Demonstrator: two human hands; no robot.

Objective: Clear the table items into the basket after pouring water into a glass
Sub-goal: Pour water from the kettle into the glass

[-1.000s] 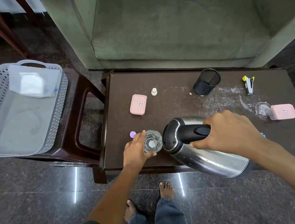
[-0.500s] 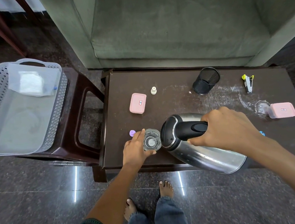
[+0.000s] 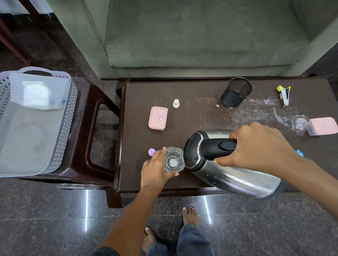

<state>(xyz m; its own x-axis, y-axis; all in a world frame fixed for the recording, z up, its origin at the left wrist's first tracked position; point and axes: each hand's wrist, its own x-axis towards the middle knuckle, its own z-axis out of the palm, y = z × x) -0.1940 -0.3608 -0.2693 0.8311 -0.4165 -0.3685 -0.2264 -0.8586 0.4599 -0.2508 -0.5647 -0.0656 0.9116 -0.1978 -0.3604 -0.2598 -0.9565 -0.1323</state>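
Observation:
A clear glass (image 3: 173,162) stands near the front left edge of the dark table (image 3: 203,114). My left hand (image 3: 154,172) wraps around its left side. My right hand (image 3: 259,146) grips the black handle of a steel kettle (image 3: 224,163), which is tilted left with its spout right at the glass rim. On the table lie a pink box (image 3: 158,118), a small white cap (image 3: 175,103), a purple cap (image 3: 151,151), a black mesh cup (image 3: 235,92) on its side, a stapler (image 3: 284,95) and a second pink box (image 3: 323,126). The grey basket (image 3: 65,124) sits on a stool at the left.
The basket holds a clear bag with white contents (image 3: 36,95). A clear lid (image 3: 300,122) lies by the right pink box. Something blue (image 3: 299,153) shows behind my right forearm. A green sofa (image 3: 196,27) stands behind the table. My bare feet (image 3: 189,215) are on the tiled floor.
The kettle has shifted slightly up and toward the glass and stays tilted. My left hand keeps hold of the glass.

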